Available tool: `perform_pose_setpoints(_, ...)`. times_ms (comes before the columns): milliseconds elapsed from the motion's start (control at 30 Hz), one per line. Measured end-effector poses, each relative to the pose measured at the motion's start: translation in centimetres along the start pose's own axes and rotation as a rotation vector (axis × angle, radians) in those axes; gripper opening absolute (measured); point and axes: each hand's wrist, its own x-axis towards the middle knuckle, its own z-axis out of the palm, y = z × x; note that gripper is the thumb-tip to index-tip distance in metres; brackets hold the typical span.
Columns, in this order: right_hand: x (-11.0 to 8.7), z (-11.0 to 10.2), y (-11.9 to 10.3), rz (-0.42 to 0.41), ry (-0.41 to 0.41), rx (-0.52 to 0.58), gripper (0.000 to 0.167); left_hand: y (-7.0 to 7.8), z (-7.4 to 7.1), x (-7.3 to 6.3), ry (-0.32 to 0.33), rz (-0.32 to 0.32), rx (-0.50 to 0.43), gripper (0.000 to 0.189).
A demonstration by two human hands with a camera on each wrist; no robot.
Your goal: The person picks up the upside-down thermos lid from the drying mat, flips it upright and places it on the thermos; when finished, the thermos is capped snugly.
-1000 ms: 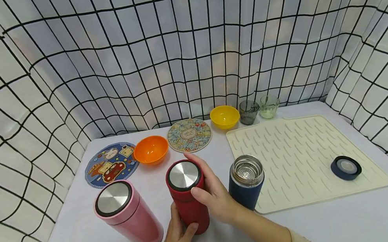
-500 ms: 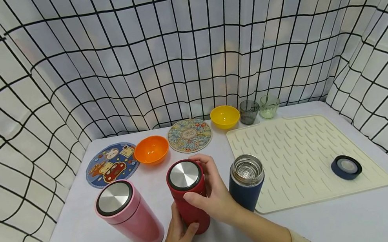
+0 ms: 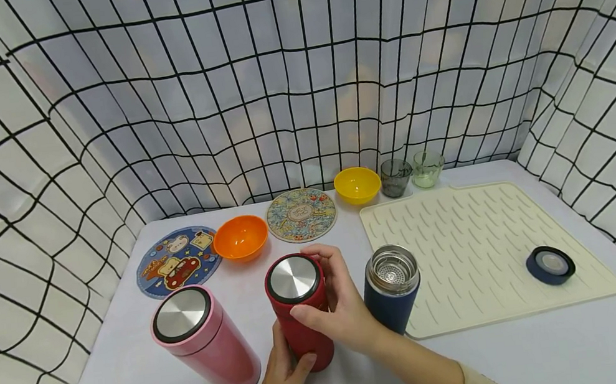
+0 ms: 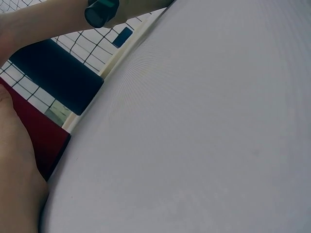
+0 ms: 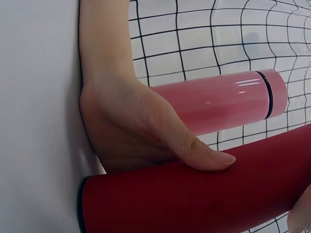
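Note:
A red thermos [image 3: 299, 318] with a steel-topped lid stands upright on the white table between both hands. Low on its body, my left hand [image 3: 282, 376] grips it, the thumb across the near side; the right wrist view shows this left thumb [image 5: 209, 158] lying along the red wall. Higher up, my right hand [image 3: 345, 307] holds it from the right, fingers behind and thumb in front, just below the lid. A larger pink thermos [image 3: 217, 345], lid on, stands to the left. To the right is a blue thermos [image 3: 391, 299] without its lid, its steel strainer showing.
A cream drying mat [image 3: 461, 251] covers the right side, with a dark blue lid [image 3: 550, 265] on it. At the back are an orange bowl [image 3: 241, 239], a yellow bowl [image 3: 357, 185], two glasses [image 3: 395, 178] and two round placemats [image 3: 302, 215]. Black netting over white cloth walls the table.
My right hand has shifted its hold on the red thermos: its raised index finger has come down and curled behind the lid area, and the thumb has moved left. The left hand stays put.

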Motion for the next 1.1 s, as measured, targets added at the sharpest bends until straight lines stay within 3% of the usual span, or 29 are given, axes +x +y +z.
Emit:
perform_pose_setpoints(100,-0.09,0.08,-0.04,0.005,0.013,-0.022,0.064,0.02,-0.03,-0.04,-0.004,-0.026,-0.013,0.073)
perform_pose_setpoints(333,0.09,-0.12,-0.43,0.01,-0.073,-0.019,0.059,-0.33,0.07,-0.01,0.001,0.086,0.011,0.075)
perform_pose_setpoints(433,0.15,-0.21,-0.5,0.019,-0.077,-0.001,0.056,-0.29,0.06,-0.02,-0.002,0.085,0.005,0.075)
perform_pose_setpoints(800,0.08,-0.14,0.03,0.004,0.006,0.022,0.058,-0.48,-0.01,-0.06,0.003,0.061,0.039,0.07)
perform_pose_setpoints(1100,0.2,-0.41,-0.31,-0.009,-0.097,-0.023,0.058,-0.72,0.04,-0.08,0.005,0.098,0.032,0.071)
